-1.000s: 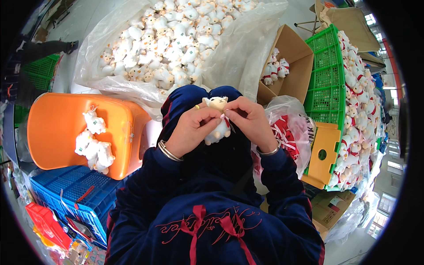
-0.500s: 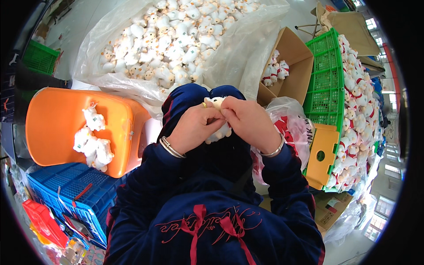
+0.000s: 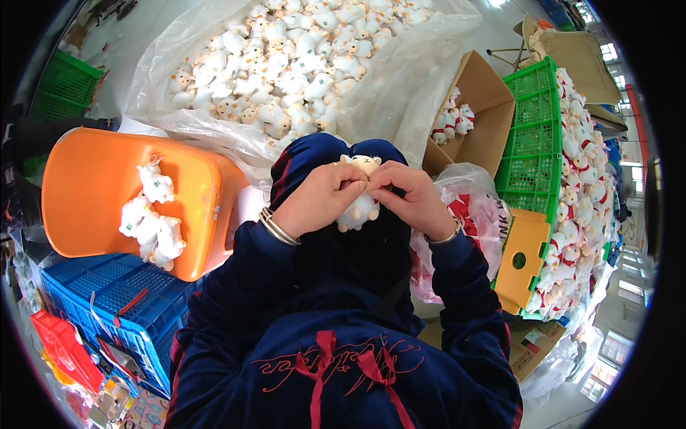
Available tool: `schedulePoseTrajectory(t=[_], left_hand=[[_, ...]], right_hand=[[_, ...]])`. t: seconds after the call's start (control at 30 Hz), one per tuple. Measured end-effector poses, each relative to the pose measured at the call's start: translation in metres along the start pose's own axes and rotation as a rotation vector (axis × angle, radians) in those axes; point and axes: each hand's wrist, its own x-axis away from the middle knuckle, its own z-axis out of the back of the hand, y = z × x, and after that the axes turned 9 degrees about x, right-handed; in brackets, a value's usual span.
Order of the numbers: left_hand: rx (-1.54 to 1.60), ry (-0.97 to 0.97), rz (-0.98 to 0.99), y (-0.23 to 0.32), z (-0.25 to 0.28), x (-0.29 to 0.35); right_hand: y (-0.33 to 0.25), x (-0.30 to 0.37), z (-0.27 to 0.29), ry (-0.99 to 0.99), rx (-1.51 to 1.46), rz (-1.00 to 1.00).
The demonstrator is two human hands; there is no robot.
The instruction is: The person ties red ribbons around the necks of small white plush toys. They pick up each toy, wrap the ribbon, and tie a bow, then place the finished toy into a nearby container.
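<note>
A small white plush animal toy [image 3: 357, 212] with a cream face rests over my lap, face up and its head away from me. My left hand [image 3: 319, 198] is closed at the toy's neck, thumb and forefinger pinched together. From the other side my right hand [image 3: 409, 196] pinches at the same spot, and the fingertips of both hands nearly meet. Whether something thin lies between the fingertips is too small to make out. The toy's neck is partly hidden by my fingers, while its head and belly show.
Beyond my knees lies a large clear plastic bag [image 3: 400, 89] full of white plush toys. An orange chair [image 3: 86, 193] with several toys stands left, above a blue crate [image 3: 107, 286]. To the right are a cardboard box [image 3: 486, 100], a plastic bag with red pieces [image 3: 468, 214] and a green crate [image 3: 529, 136].
My hands have shifted slightly and drawn a little apart at the toy's neck. More of the toy's face and belly now shows between them.
</note>
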Motion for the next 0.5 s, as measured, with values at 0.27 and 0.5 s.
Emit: schedulePoseTrajectory(t=[0.27, 0.5], left_hand=[[0.027, -0.008, 0.050, 0.004, -0.002, 0.000], [-0.012, 0.011, 0.025, 0.003, -0.004, 0.000]], right_hand=[[-0.019, -0.008, 0.015, -0.131, -0.014, -0.238], [-0.033, -0.007, 0.004, -0.064, 0.309, -0.172]])
